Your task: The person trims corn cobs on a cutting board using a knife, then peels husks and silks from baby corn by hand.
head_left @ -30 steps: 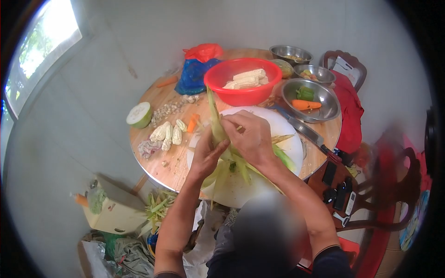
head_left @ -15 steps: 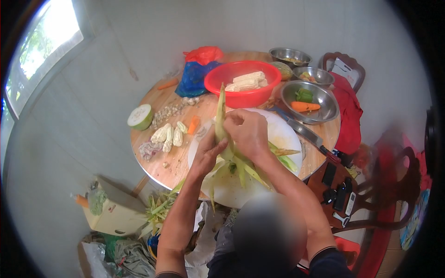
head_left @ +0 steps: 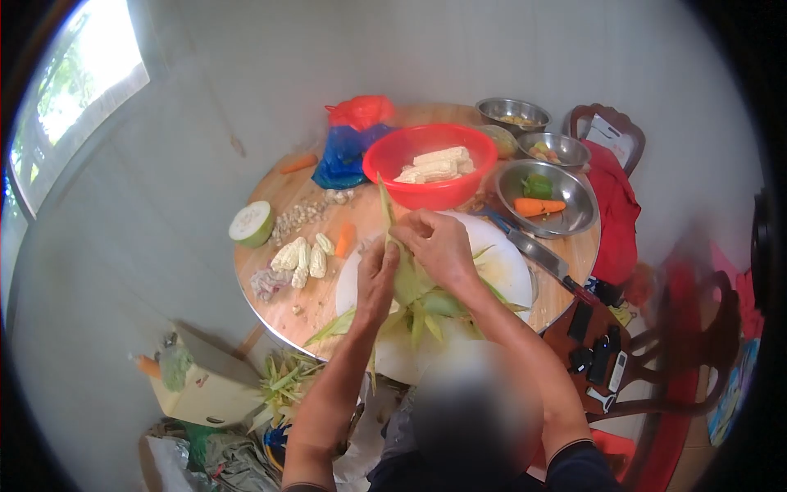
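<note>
Pointing past the white board's (head_left: 504, 266) far edge, long axis away from the body, the leafy corn (head_left: 410, 284) is pinched above it by left hand (head_left: 377, 277) and right hand (head_left: 443, 248), opened wider than before.

Both hands are brought close together ahead of the body. The left hand (head_left: 379, 275) is held fingers up, closed in a grip; the left forearm (head_left: 340, 373) is raised steeply. The right hand (head_left: 443, 248) is set slightly higher, fingers curled into a pinch; the right forearm (head_left: 525, 348) is slanted inward.
</note>
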`<state>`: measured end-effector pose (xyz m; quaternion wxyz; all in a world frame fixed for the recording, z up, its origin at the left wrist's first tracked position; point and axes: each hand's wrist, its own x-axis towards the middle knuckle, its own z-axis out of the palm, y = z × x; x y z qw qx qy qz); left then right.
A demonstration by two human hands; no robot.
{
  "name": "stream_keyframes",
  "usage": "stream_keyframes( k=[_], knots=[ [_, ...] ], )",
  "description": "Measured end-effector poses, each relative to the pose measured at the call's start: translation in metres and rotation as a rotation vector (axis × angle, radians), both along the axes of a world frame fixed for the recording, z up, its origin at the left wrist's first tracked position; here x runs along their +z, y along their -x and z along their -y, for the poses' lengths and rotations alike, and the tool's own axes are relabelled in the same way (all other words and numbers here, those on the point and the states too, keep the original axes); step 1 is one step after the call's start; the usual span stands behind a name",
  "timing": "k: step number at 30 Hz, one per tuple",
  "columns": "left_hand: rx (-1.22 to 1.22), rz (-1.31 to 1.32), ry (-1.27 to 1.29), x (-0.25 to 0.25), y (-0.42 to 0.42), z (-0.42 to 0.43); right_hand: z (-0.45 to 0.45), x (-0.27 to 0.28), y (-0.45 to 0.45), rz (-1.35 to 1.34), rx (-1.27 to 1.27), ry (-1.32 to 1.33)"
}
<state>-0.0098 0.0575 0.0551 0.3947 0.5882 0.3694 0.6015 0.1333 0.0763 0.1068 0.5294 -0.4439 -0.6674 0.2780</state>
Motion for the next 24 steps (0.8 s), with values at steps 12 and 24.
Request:
stream_keyframes(
  k=[12, 24],
  knots=[
    [0.376, 0.027, 0.06, 0.007, -0.025, -0.017, -0.028, -0.033, 0.008, -0.587, 0.171, 0.421],
    [0.203, 0.525, 0.158, 0.003, -0.02, -0.051, -0.019, -0.058, 0.002, -1.109, 0.416, 0.332]
  ],
)
